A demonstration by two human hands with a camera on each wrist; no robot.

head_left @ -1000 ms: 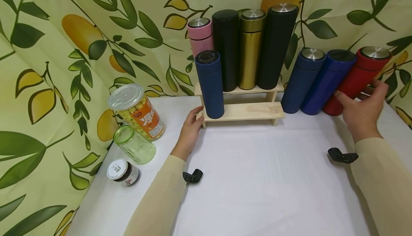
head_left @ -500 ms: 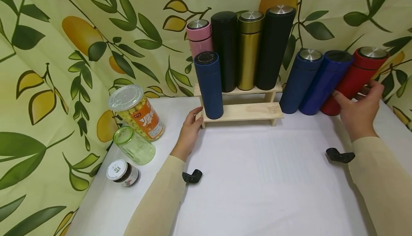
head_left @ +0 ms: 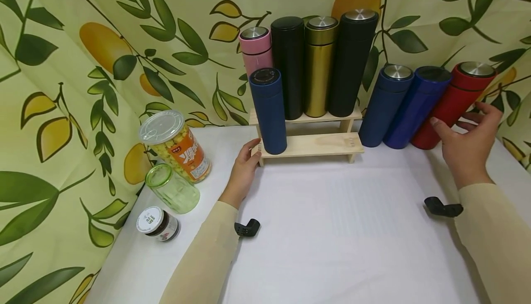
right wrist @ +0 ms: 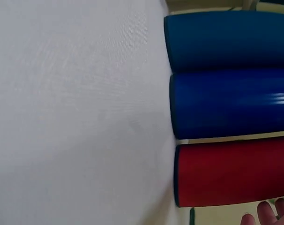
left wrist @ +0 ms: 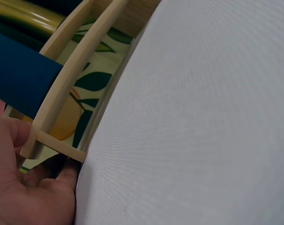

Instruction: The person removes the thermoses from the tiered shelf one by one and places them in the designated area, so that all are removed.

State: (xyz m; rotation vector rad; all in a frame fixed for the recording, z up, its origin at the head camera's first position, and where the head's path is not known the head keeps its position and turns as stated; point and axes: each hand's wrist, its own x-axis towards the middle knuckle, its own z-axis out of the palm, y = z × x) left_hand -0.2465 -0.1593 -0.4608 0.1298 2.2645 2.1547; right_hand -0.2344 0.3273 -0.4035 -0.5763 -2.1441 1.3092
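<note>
The red bottle (head_left: 454, 101) is stood close beside two blue bottles (head_left: 383, 108), all round in shape, near the back edge of the table (head_left: 332, 235). Next to it the right grip (head_left: 470, 146) is kept loose and spread. By the left grip (head_left: 244, 170), the end of the wooden rack (head_left: 325, 145) is pinched; five smooth bottles (head_left: 318, 76) are carried there. In front, wide white surface is left uncovered.
</note>
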